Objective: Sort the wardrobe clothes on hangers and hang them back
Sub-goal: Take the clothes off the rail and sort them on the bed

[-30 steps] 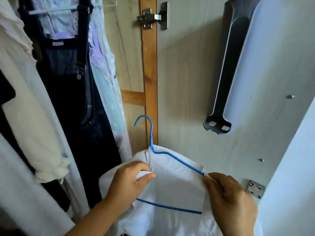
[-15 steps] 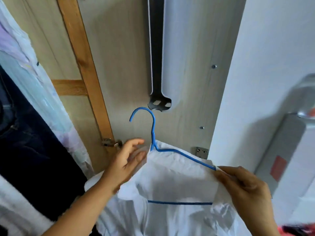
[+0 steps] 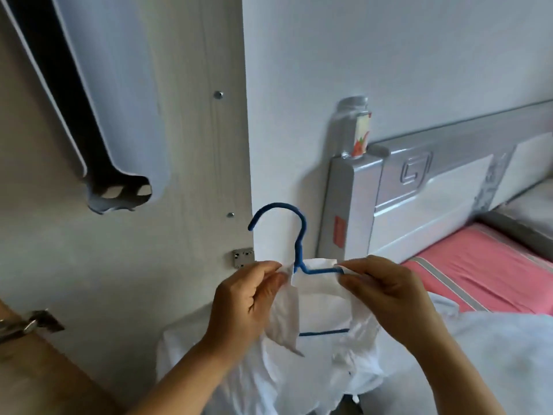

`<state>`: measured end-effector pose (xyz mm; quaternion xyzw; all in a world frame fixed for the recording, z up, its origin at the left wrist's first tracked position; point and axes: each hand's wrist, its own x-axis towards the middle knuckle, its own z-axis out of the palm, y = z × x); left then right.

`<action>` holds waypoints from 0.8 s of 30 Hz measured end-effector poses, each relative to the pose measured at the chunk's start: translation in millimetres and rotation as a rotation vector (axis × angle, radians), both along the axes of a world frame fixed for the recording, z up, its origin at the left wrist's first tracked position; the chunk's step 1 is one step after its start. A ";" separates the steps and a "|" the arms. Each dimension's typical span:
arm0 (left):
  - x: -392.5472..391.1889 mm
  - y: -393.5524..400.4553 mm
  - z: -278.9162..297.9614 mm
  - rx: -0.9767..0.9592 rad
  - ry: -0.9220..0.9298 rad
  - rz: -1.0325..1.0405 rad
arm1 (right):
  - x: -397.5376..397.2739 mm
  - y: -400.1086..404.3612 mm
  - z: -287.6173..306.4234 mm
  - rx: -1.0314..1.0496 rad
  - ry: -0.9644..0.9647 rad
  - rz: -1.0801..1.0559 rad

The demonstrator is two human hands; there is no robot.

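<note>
Left hand (image 3: 244,298) and right hand (image 3: 386,290), frame centre: each pinching white cotton shirt (image 3: 317,298) collar beside blue wire hanger (image 3: 299,253).

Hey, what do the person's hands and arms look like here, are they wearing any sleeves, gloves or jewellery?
Both the left hand and the right hand are bare, with no gloves, and no rings show. Both forearms are uncovered too: no sleeve or cuff reaches into view, and no watch or bracelet shows on either wrist.
</note>
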<state>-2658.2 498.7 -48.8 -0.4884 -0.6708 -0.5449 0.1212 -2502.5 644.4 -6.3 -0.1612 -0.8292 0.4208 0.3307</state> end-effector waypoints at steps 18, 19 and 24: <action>22.6 155.8 52.5 -0.305 0.105 -0.846 | 135.2 19.8 17.4 -0.043 0.245 -0.848; 31.7 163.3 52.9 -0.230 0.057 -0.859 | 143.7 19.7 18.9 -0.008 0.213 -0.874; 74.4 203.3 60.2 -0.061 -0.020 -0.900 | 195.5 22.8 23.2 0.018 0.111 -0.985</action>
